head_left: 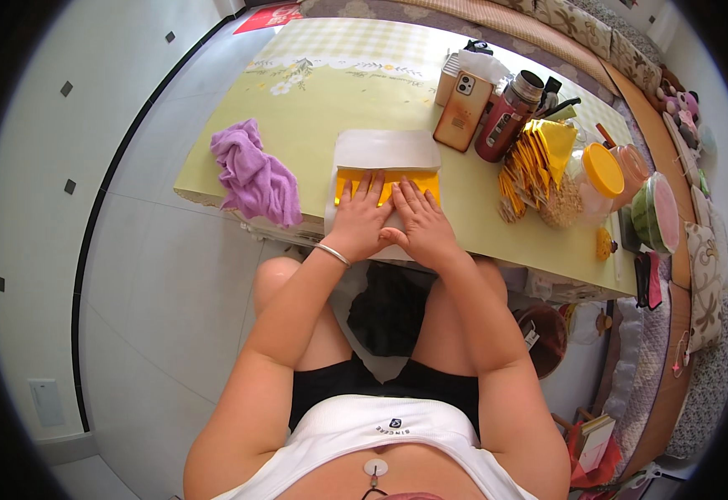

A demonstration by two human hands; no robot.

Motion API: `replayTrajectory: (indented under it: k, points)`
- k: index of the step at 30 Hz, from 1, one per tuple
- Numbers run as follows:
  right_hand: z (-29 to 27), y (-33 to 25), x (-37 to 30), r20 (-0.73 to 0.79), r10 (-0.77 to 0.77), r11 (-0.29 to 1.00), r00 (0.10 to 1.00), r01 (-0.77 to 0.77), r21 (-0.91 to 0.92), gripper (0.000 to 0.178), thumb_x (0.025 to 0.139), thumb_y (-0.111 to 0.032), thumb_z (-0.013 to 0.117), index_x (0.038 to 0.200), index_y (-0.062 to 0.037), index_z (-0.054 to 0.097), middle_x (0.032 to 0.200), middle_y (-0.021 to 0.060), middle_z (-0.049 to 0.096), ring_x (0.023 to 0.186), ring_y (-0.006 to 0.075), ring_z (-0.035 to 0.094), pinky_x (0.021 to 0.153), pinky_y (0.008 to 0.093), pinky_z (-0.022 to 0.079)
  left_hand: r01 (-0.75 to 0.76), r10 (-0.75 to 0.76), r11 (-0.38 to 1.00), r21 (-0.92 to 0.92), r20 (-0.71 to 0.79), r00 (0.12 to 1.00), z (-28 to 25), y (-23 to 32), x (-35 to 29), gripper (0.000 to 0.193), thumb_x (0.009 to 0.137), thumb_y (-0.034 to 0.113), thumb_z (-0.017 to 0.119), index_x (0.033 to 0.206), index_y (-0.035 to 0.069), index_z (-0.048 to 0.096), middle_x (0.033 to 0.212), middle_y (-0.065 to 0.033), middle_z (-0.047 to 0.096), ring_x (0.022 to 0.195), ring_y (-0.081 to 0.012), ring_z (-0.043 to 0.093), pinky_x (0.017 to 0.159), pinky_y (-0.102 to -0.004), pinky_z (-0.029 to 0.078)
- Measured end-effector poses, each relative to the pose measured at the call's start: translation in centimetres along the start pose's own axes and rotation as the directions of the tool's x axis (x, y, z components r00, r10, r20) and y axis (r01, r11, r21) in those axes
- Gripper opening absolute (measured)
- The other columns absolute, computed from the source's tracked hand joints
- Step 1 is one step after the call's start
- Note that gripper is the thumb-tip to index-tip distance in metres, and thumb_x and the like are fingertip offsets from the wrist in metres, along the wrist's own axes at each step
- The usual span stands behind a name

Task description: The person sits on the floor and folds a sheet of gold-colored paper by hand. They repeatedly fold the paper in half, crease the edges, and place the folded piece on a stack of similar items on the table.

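Observation:
A sheet of shiny gold foil paper (391, 178) lies on a white sheet (387, 150) at the table's near edge. My left hand (361, 218) rests flat on the gold paper, its fingers stretched out. Beside it my right hand (420, 218) also lies flat, fingers extended over the paper's right part. The two hands angle toward each other and nearly meet in the middle. Both palms cover the lower part of the sheets, so the near edge of the gold paper is hidden.
A crumpled purple cloth (255, 171) lies left on the table (322, 108). To the right stand a phone (462, 110), a dark red thermos (510, 117), a stack of folded gold pieces (539, 162), a yellow-lidded jar (585, 179) and a cut watermelon (655, 214). A bin (545, 337) stands below.

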State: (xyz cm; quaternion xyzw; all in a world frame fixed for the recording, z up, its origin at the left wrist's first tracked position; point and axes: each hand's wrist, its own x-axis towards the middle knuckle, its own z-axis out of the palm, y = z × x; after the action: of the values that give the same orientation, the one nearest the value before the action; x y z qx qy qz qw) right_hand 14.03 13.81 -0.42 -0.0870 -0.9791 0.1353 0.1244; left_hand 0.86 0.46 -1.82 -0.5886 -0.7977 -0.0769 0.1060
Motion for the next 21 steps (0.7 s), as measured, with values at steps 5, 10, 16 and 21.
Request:
replayTrajectory:
  k: [5,10,16,21]
  points:
    - [0.1,1.9,-0.7,-0.001,0.048,0.992,0.999,-0.048,-0.121,0.076,0.101,-0.054,0.049,0.156,-0.0026,0.037,0.163,0.0168,0.034,0.151,0.0315,0.033,0.124,0.0451,0.023,0.146,-0.134,0.980,-0.137,0.094,0.987,-2.2,0.0,-0.4,0.093,0.089,0.066,0.060,0.156,0.005,0.038,0.166,-0.0226,0.023,0.155,-0.0370,0.021,0.122,-0.0613,0.015]
    - [-1.3,4.5,-0.7,-0.047,0.002,1.000,0.999,-0.003,-0.024,0.056,0.099,-0.033,0.059,0.143,0.0000,0.053,0.152,0.0168,0.050,0.144,0.0297,0.044,0.120,0.0450,0.033,0.290,-0.280,0.956,-0.037,0.173,0.944,-2.7,-3.1,-1.9,0.096,0.093,0.072,0.049,0.159,0.005,0.032,0.170,-0.0159,0.019,0.158,-0.0302,0.015,0.123,-0.0604,0.008]
    - [-4.2,1.6,0.7,-0.085,-0.008,0.990,0.996,-0.004,-0.139,0.019,0.087,-0.011,0.062,0.105,-0.0039,0.065,0.109,0.0108,0.066,0.114,0.0293,0.062,0.115,0.0526,0.038,-0.041,-0.037,0.973,-0.229,-0.325,0.945,-4.5,-1.8,-0.3,0.029,0.076,0.021,0.080,0.099,0.006,0.072,0.110,-0.0095,0.068,0.107,-0.0297,0.061,0.093,-0.0441,0.046]
    - [-2.6,1.8,1.7,-0.202,-0.021,0.977,0.979,-0.022,-0.212,0.012,0.084,-0.005,0.060,0.095,-0.0080,0.063,0.098,0.0085,0.063,0.104,0.0289,0.063,0.114,0.0545,0.038,-0.024,-0.049,0.974,-0.224,-0.315,0.948,-2.6,-2.4,0.6,0.018,0.078,0.013,0.073,0.095,0.005,0.072,0.102,-0.0082,0.069,0.096,-0.0286,0.064,0.086,-0.0442,0.048]
